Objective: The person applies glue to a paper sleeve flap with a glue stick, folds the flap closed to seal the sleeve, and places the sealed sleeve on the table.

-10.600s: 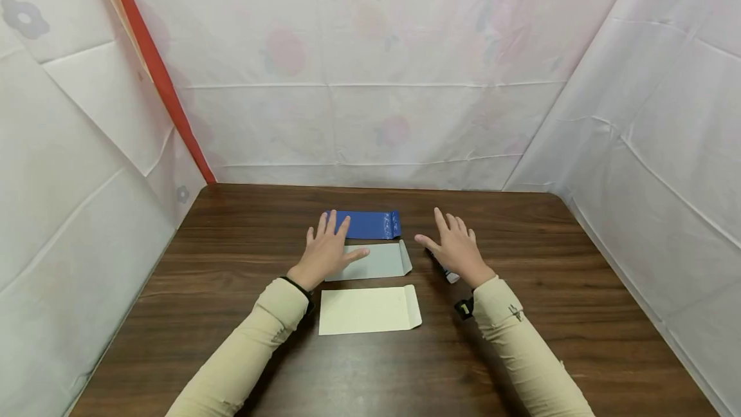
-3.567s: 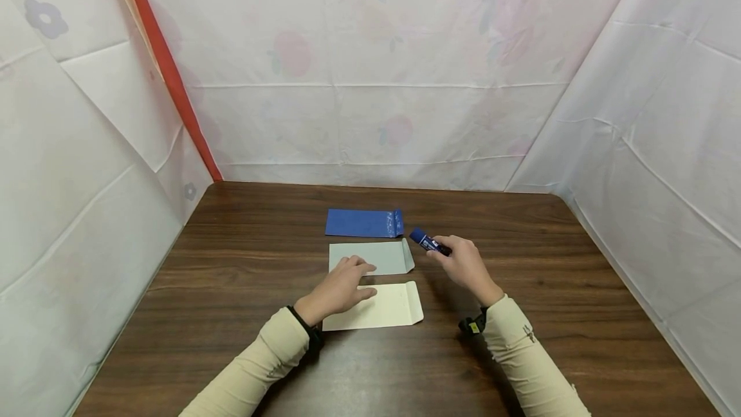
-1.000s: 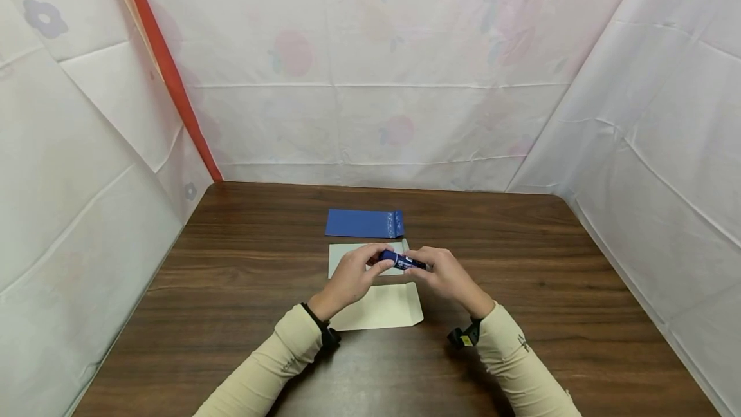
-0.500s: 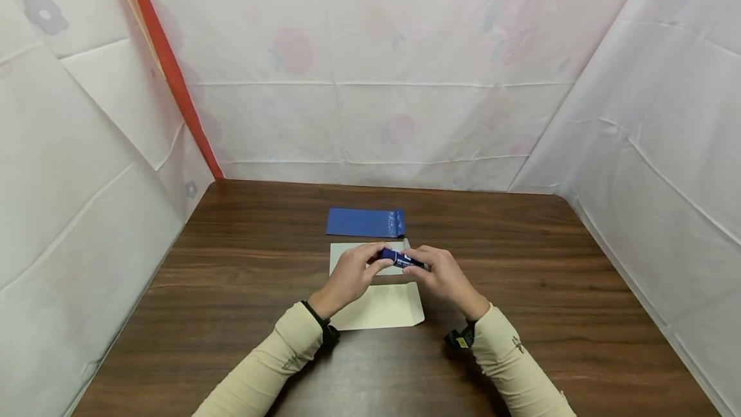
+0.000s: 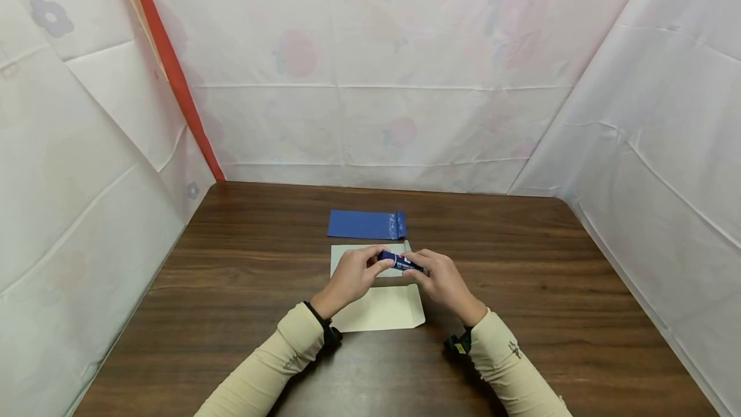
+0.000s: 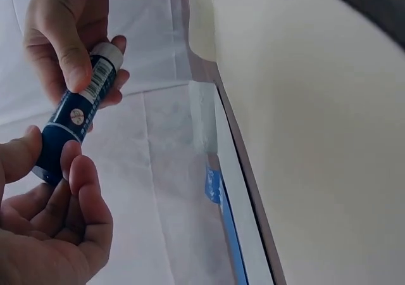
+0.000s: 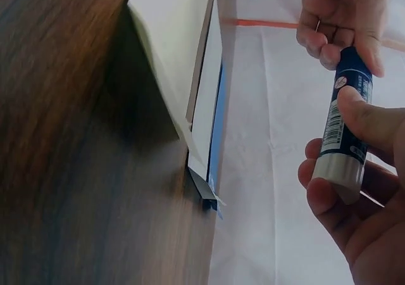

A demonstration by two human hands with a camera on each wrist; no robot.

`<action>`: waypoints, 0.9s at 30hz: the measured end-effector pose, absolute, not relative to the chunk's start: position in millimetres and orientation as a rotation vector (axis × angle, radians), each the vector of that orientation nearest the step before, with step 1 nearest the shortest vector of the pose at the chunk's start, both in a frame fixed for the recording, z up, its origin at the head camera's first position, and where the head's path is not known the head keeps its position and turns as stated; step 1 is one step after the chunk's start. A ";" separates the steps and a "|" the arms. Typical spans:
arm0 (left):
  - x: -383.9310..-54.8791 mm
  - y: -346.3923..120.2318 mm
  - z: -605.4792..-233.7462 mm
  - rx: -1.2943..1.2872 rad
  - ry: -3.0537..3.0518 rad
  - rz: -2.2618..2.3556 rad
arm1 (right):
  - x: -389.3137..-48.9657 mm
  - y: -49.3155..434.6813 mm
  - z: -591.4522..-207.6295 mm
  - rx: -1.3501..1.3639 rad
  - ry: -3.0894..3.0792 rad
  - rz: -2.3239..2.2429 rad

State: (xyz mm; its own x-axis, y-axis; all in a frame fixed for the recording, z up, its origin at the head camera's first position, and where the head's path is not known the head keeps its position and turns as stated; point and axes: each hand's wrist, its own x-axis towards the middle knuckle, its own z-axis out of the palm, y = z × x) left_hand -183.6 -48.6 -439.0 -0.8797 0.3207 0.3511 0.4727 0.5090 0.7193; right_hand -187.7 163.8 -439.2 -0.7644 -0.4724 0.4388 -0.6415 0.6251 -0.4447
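Observation:
A dark blue glue stick [image 5: 399, 261] with a white base is held between both hands, above the pale grey-green envelope [image 5: 340, 256]. My left hand [image 5: 350, 278] pinches its blue cap end between thumb and fingers. On the other end, my right hand [image 5: 446, 282] grips the barrel near the white base, with the thumb across the label in the right wrist view. The cap looks seated on the glue stick [image 6: 79, 111] in the left wrist view. A cream envelope [image 5: 382, 311] lies nearest me, partly covered by the left hand.
Farther back lies a blue envelope [image 5: 359, 224] with whitish marks around its flap. All the envelope flaps face right. The brown wooden table [image 5: 538, 262] is bordered by white patterned sheets [image 5: 370, 69], with a red strip [image 5: 173, 69] at left.
The right hand picked up the glue stick from the table's right side and brought it left over the envelopes. My left hand came to its cap. Over the last second both hands barely moved.

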 end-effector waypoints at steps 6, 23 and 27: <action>-182.8 -47.4 -437.5 -0.574 -2.635 -1.386 | -186.9 163.3 -441.3 0.912 -2.528 0.814; -182.6 -47.8 -433.1 -0.443 -2.750 -1.448 | -182.9 162.5 -440.7 0.929 -2.547 0.797; -183.3 -48.8 -435.6 -0.531 -2.690 -1.457 | -183.7 163.3 -439.0 0.937 -2.553 0.835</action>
State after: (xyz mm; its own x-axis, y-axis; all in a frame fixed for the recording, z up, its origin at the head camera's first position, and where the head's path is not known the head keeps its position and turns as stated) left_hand -183.3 -48.8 -435.6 -0.9408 0.2793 0.1920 0.3134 0.5013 0.8065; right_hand -183.7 163.3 -439.0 -0.7442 -0.4921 0.4516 -0.6639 0.6192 -0.4193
